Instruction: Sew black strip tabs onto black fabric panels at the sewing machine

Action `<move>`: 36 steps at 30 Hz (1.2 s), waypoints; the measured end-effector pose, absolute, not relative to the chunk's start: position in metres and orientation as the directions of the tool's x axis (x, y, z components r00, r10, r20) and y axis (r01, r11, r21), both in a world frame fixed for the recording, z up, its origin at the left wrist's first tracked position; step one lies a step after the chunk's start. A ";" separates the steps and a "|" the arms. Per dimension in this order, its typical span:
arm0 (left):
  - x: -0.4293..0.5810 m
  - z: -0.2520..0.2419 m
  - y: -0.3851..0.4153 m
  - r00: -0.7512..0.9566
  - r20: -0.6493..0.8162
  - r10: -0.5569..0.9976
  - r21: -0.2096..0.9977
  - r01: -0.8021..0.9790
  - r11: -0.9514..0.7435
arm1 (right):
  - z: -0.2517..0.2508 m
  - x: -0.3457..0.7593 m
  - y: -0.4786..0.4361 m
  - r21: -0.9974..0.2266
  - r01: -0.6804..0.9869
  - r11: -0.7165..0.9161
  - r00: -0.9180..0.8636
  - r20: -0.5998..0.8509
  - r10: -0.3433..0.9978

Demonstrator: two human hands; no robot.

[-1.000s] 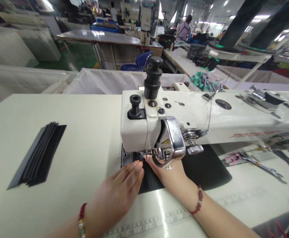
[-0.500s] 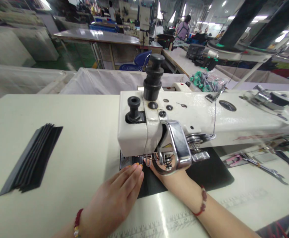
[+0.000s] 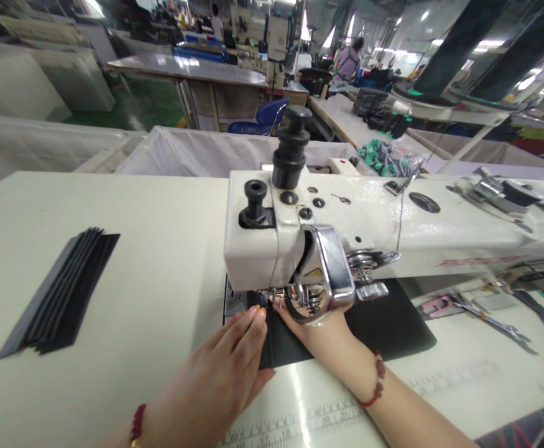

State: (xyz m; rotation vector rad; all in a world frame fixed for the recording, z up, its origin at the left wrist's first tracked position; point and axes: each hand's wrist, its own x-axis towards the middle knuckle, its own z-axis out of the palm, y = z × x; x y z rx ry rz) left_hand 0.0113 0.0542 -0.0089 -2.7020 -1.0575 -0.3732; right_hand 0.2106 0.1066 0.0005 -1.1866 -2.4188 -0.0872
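Note:
Under the head of a white sewing machine (image 3: 250, 258) lies a flat black sheet (image 3: 388, 326), a fold or seam line running along its left part. My left hand (image 3: 225, 367) rests on the sheet's left edge, fingers stretched out side by side, fingertips close to the needle area and thumb apart. On the other side, my right hand (image 3: 325, 336) lies flat on the sheet, its fingers extended towards the needle. A chrome guard (image 3: 339, 267) hides part of my right hand. The presser foot and the stitching point are mostly covered.
A fanned stack of black strips (image 3: 61, 292) lies on the table at left. Tweezers (image 3: 490, 320) and a pink-handled tool (image 3: 437, 306) sit at right. A printed ruler (image 3: 295, 426) runs along the front. Behind stand white-lined bins (image 3: 178, 152) and a blue chair (image 3: 272, 112).
My left thumb has come into view, apart from the fingers, at the sheet's front edge. Both hands stay by the needle area; the camera view has shifted slightly.

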 end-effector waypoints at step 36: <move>0.009 -0.010 0.069 0.635 0.273 0.723 0.024 0.746 -0.665 | -0.018 0.217 0.139 -0.292 0.724 0.625 -0.603 0.172 0.779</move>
